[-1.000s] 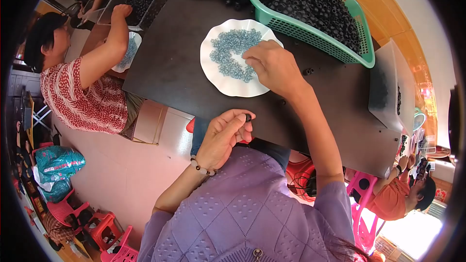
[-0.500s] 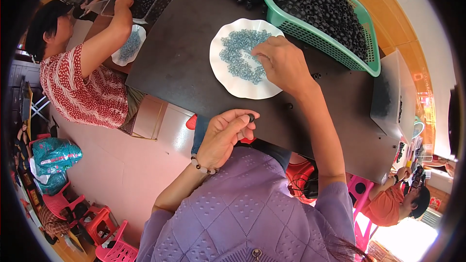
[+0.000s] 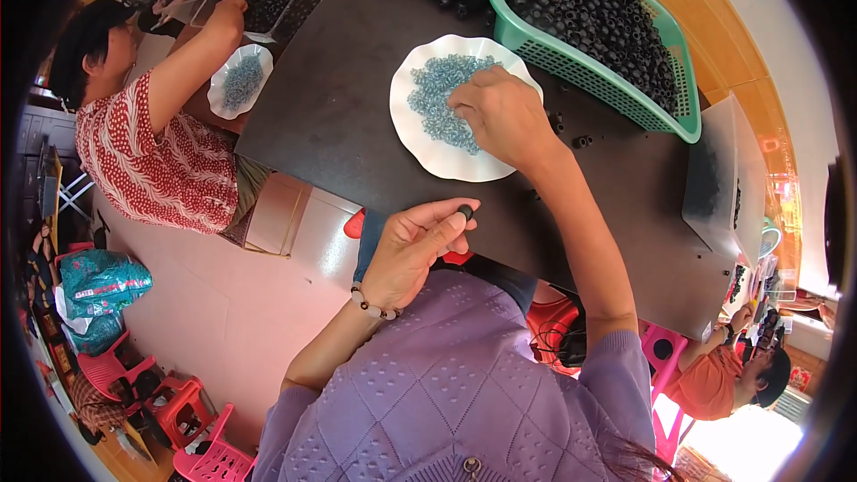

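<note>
Between the thumb and fingertips of my left hand (image 3: 411, 248) is a small black round part (image 3: 465, 211), held just off the table's near edge. A white plate with a wavy rim (image 3: 411, 145) carries a spread of tiny pale-blue clear pieces (image 3: 439, 89). Over the right side of this plate, my right hand (image 3: 509, 118) reaches down with its fingers pinched together at the pieces. Whether a piece is between those fingertips is hidden.
A green basket (image 3: 589, 87) heaped with small black parts (image 3: 589, 22) stands at the far right of the dark table (image 3: 330, 98). Beside it is a clear plastic bin (image 3: 728, 178). Loose black parts (image 3: 582, 141) lie near the plate. Co-workers sit left and right.
My right hand has shifted slightly left and down over the pieces. The plate appears a little farther right. My left hand still holds the black part, almost unmoved.
</note>
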`<state>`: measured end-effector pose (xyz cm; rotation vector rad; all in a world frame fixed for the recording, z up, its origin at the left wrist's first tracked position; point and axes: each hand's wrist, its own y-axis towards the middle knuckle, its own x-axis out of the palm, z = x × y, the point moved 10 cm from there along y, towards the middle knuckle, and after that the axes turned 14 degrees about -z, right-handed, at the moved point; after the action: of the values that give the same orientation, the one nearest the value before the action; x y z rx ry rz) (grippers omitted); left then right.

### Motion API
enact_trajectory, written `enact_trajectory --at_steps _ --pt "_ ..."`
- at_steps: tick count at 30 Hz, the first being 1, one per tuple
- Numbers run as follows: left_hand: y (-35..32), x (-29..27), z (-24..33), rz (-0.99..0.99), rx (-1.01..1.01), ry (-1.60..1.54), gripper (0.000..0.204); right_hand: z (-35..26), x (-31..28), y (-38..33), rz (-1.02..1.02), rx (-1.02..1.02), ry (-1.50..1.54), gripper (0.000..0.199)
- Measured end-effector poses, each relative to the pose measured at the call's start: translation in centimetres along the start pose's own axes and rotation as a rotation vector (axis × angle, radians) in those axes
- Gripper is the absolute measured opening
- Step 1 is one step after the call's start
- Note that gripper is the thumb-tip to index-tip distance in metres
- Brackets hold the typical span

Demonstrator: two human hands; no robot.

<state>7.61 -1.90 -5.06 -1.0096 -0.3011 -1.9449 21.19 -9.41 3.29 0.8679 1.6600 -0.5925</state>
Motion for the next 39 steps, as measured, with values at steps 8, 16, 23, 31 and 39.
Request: enact_trajectory --at_steps 8,16,23,31,39 --pt "0.5 1.2 -0.9 -0.169 -0.013 -0.319 0.031 0.9 -2.7 -2.6 0.110 0.077 0.233 0.017" --pt "1.3 3.2 -2.2 -0.232 -0.123 -0.498 0.030 -1.0 -3.9 -11.6 0.139 0.211 1.030 0.012" --pt "1.7 4.9 -4.3 -0.231 -0.217 -0.439 0.026 -1.9 -4.1 -14.7 0.267 0.106 0.947 0.019" --pt "1.7 5.5 -5.2 -0.247 -0.247 -0.350 0.022 -1.7 -4.7 -16.8 0.238 0.199 0.783 0.023" --pt "1.8 5.5 -6.0 -0.221 -0.247 -0.175 0.023 -1.8 -5.8 -17.9 0.172 0.225 0.614 0.021"
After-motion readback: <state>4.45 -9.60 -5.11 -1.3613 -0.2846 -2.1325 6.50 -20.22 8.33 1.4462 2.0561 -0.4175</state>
